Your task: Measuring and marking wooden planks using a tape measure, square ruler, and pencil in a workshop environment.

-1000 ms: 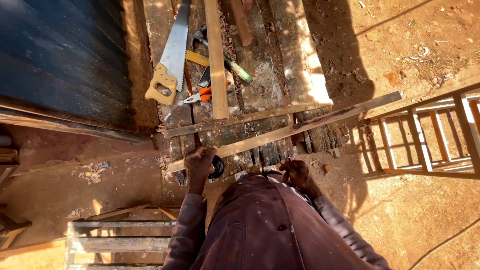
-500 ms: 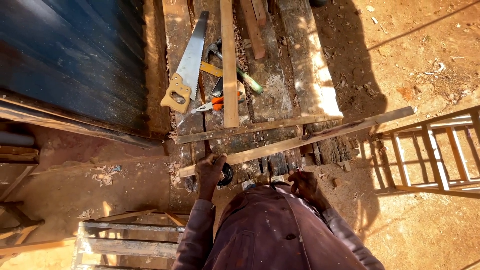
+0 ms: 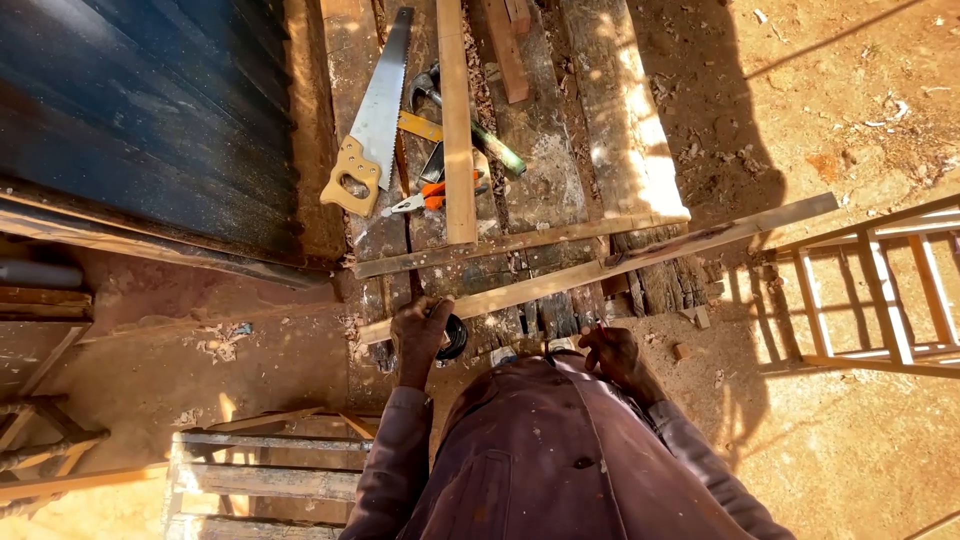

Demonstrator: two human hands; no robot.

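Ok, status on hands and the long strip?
Left hand pressing long pale wooden strip by black round tool. Right hand pinching a small thin item. Strip's top clear.

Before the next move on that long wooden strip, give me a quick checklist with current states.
1. Left hand on the long wooden strip near its left end: ok.
2. Round black thing by the left hand, what it is: cannot tell.
3. Right hand holds a thin pencil-like stick, apart from the strip: ok.
4. Strip resting across the old planks, right end overhanging the dirt: ok.
5. Handsaw lying flat, away from both hands: ok.
6. Any mark on the strip: cannot tell.
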